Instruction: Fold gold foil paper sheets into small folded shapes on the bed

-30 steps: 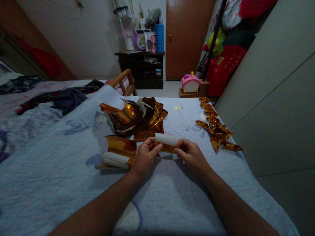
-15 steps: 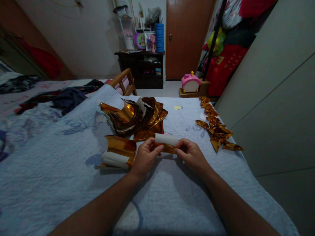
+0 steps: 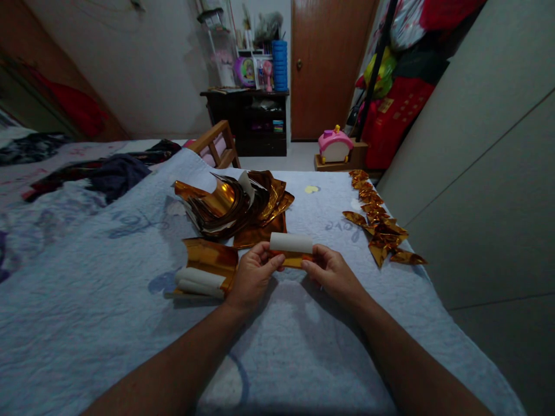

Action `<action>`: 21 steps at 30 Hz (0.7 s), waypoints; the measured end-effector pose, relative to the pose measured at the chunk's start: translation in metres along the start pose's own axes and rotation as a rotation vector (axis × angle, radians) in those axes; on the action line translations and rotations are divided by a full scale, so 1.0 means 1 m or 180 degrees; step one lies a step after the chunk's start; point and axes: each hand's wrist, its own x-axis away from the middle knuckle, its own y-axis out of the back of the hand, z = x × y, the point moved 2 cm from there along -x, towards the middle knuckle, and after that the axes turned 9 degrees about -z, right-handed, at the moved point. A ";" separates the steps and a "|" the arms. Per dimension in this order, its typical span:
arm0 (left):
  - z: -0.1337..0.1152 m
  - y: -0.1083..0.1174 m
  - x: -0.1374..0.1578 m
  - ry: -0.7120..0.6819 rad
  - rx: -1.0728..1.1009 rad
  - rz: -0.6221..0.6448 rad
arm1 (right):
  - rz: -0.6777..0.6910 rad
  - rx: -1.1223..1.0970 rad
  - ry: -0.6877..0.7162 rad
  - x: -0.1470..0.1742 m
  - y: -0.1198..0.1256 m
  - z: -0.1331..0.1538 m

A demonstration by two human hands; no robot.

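Two bare hands hold one gold-foil sheet [image 3: 291, 242] between them over the pale blue quilt [image 3: 299, 346]. The left hand [image 3: 254, 273] pinches its left end between thumb and fingers; the right hand [image 3: 335, 270] grips its right end the same way. The sheet's white backing curls over along the far edge, with a gold strip showing nearest the thumbs.

Just left of the left hand lies one curled bundle [image 3: 210, 254] of gold-foil paper, white rolls along its near side; whether the hand touches it, I cannot tell. To the right, well apart from the right hand, runs one row of folded gold-foil pieces [image 3: 377, 216], overlapping too much to count. Behind the bundle sits one fanned stack [image 3: 217, 202] of foil sheets, also uncountable.

Beyond the quilt are one wooden rail frame [image 3: 223, 145], one pink toy house [image 3: 335, 145], one dark cabinet [image 3: 245, 127] bearing one ribbed blue cylinder [image 3: 280, 65], and one brown door [image 3: 321, 75] with one round knob [image 3: 299, 65].
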 end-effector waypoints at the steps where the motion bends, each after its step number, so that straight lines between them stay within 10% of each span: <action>1: 0.000 0.000 0.000 0.0001 0.0019 0.0010 | 0.0017 0.0065 0.0031 0.001 0.000 0.001; 21: 0.004 0.001 0.000 0.0053 0.0007 0.0121 | -0.0155 0.0150 0.0167 0.001 0.001 0.002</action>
